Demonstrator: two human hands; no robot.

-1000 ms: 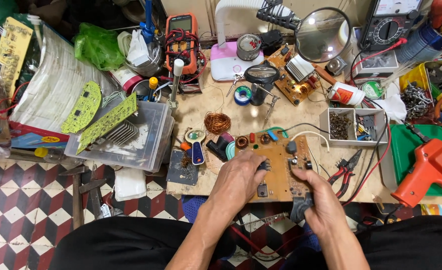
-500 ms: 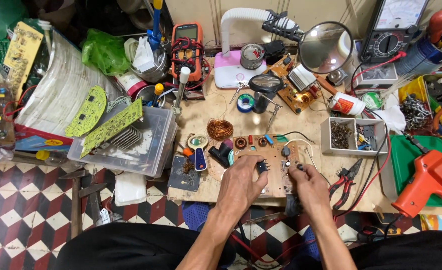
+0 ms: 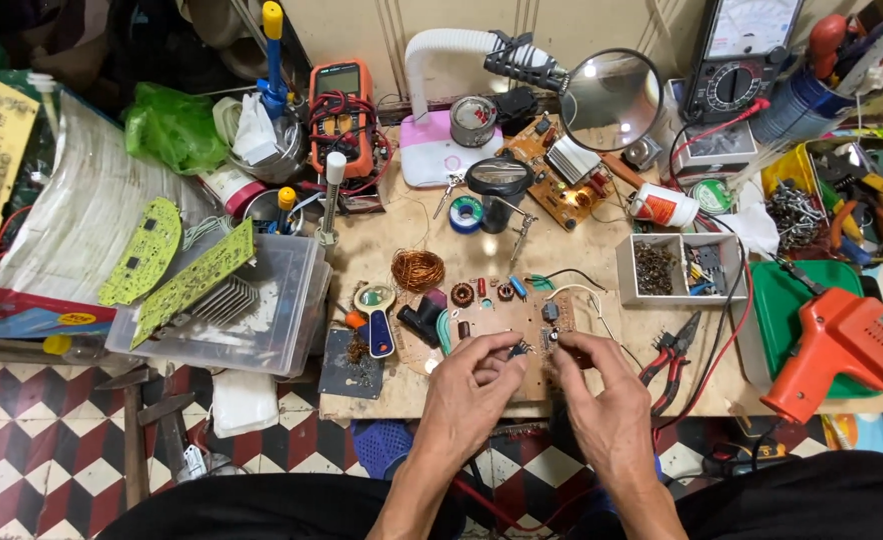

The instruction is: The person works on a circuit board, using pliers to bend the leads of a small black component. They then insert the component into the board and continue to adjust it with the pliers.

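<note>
Here, low centre of the frame, both hands met over the brown circuit board [image 3: 507, 330] lying flat on the worktop [image 3: 432, 225]. Left hand [image 3: 470, 392] came in from lower left, its thumb and forefinger pinched together on a small dark part [image 3: 518, 348] right at the board's near edge. Right hand [image 3: 602, 400] came in from lower right, fingers [image 3: 570, 345] closed on something tiny just beside that part; what exactly, can't tell, too small. The two pinches sat nearly touching, w/ the part between them and a shade closer to the left fingers.

Board's long axis ran left-right across the frame, so the part lay straight ahead of both sets of fingertips, i.e. toward the upper frame from the wrists. Neither hand was clearly nearer overall; left had the firmer hold on the part.

Round about: a copper wire coil [image 3: 418, 268] upper left of the board, red-handled pliers [image 3: 674, 350] to the right, a grey parts tray [image 3: 630, 270] upper right, an orange solder gun [image 3: 842, 345] at far right, a clear plastic box [image 3: 292, 300] w/ green boards at left, a magnifier lamp [image 3: 612, 98] near the top.
</note>
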